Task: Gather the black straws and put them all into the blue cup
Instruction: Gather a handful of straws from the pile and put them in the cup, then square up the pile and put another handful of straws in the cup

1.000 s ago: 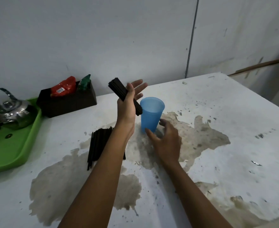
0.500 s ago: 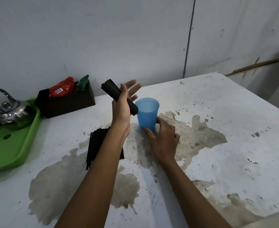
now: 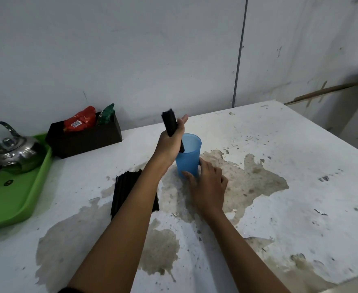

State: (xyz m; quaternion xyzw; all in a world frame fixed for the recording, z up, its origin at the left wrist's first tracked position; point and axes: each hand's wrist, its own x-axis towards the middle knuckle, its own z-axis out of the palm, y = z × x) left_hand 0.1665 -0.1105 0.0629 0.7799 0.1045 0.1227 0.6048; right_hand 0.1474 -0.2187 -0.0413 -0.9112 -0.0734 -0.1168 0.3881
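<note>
Right hand (image 3: 208,188): resting low on the table, thumb and fingers spread around the base of the blue cup (image 3: 189,156), touching its near wall. A loose brace, hand half open, not a full wrap.
Left hand (image 3: 170,142): raised just beside the cup's rim, fist closed around a bundle of black straws (image 3: 170,126). Forefinger sticks out straight past the bundle.
Bundle in hand: tilted, top end fanned above my fist, lower end dipping inside the cup mouth against its left inner wall.
Blue cup: upright on a brown worn patch of the white table (image 3: 300,157), translucent blue, mouth open toward me.
Loose straws (image 3: 124,187): a second black pile lying flat on the table, left of the cup, well apart from it.
Hidden: my left forearm crosses over that pile, so its right part is covered. How deep the held straws reach into the cup, I cannot tell. My palm hides the middle of the bundle.
Far left: green tray (image 3: 26,199) with a steel kettle (image 3: 15,149); tray cut off at the edge.
Far back: dark box (image 3: 87,140) with red and green packets against the wall.
</note>
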